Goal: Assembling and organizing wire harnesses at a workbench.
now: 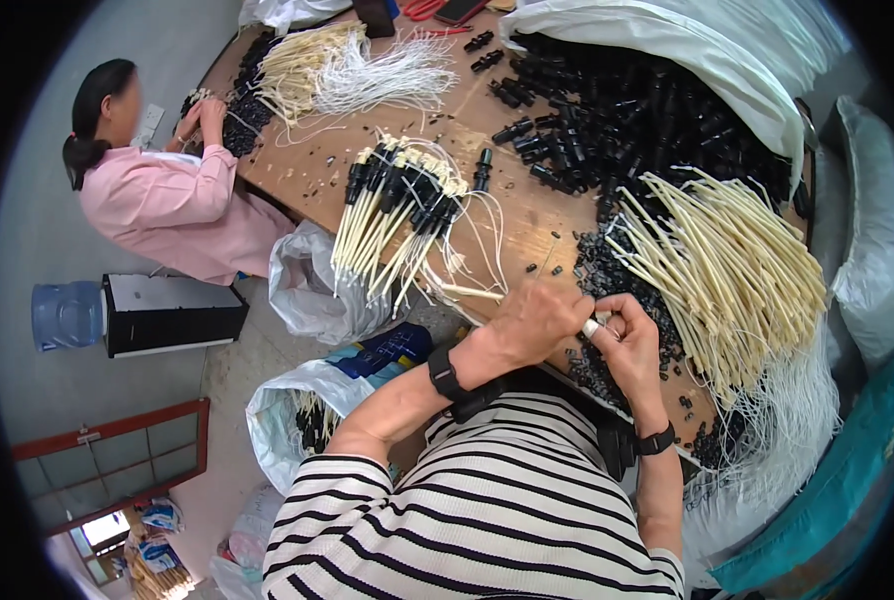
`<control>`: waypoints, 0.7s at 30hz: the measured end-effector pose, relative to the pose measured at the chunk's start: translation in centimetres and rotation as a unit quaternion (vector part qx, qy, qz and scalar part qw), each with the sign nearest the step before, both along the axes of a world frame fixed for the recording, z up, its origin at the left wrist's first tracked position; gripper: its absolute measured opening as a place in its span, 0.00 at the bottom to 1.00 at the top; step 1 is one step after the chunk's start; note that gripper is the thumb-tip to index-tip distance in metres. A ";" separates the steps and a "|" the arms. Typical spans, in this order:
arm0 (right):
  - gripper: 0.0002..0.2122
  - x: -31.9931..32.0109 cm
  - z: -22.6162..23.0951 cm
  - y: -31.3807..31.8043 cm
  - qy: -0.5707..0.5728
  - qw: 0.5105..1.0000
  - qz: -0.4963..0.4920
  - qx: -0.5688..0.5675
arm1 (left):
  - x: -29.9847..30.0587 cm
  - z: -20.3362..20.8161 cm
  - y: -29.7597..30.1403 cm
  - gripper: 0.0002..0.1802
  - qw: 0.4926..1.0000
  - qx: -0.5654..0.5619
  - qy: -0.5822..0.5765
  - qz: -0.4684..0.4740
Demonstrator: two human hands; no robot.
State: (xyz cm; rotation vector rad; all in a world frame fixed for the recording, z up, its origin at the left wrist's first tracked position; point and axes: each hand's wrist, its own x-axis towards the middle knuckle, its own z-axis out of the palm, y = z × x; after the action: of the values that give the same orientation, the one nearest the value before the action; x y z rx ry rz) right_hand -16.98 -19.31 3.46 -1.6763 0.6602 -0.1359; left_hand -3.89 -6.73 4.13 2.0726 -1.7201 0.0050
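Observation:
My left hand (539, 322) is closed above the table's near edge. A cream-coloured tube (473, 292) runs out from its left side, with thin white cord near its far end. My right hand (629, 345) meets it fingertip to fingertip in a pinch; what lies between those fingers is too small to make out. A white cover (592, 327) sits on a digit of the right hand. Below both hands lies a spread of small black parts (607, 275). Just left is a bundle of cream tubes with black sleeves (397, 205).
Loose cream tubes (732, 280) with white cords are piled at right. Black cylindrical fittings (607, 115) spill from a white sack (687, 40) at the back. Another person (162, 190) in pink works at the table's left. Plastic bags (322, 280) stand beside the near edge.

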 end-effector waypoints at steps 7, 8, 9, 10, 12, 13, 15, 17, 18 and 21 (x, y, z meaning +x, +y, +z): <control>0.20 1.6 2.2 -0.2 -0.180 0.922 -0.120 -0.320 | 7.4 1.0 3.7 0.11 0.963 -0.197 0.015 0.184; 0.18 1.2 1.9 -1.1 -0.172 0.933 -0.114 -0.294 | 9.2 1.5 4.7 0.11 0.954 -0.159 -0.016 0.252; 0.17 0.9 2.0 -1.6 -0.117 0.945 -0.014 -0.306 | 10.9 1.0 6.1 0.13 0.934 -0.085 -0.049 0.344; 0.18 0.8 1.7 -1.1 -0.111 0.929 0.057 -0.349 | 12.4 0.0 7.4 0.17 0.915 -0.089 -0.128 0.373; 0.21 0.8 1.9 0.2 -0.077 0.907 0.161 -0.382 | 12.5 -0.3 6.4 0.22 0.896 -0.106 -0.144 0.407; 0.21 0.8 1.4 0.4 -0.082 0.906 0.144 -0.391 | 12.0 -0.2 5.4 0.23 0.900 -0.121 -0.143 0.393; 0.19 0.4 0.2 -0.3 -0.079 0.922 0.056 -0.375 | 10.9 -0.7 2.8 0.21 0.963 -0.129 -0.001 0.236; 0.11 -0.2 0.5 -1.8 -0.044 0.926 -0.011 -0.375 | 9.3 -0.6 0.1 0.20 0.977 -0.138 -0.004 0.162; 0.10 -0.5 0.7 -2.7 -0.035 0.915 -0.038 -0.400 | 9.4 -0.9 -1.4 0.21 0.979 -0.116 0.046 0.162; 0.08 -1.8 1.5 -4.9 0.004 0.869 -0.095 -0.485 | 10.9 -2.9 -4.7 0.22 0.965 0.004 0.102 0.241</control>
State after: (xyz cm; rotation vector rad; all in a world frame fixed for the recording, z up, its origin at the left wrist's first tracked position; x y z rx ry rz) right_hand -18.83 -24.18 5.00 -2.5652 0.8270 -0.6961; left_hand 7.05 -11.38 1.24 2.3530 -1.0703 -0.0630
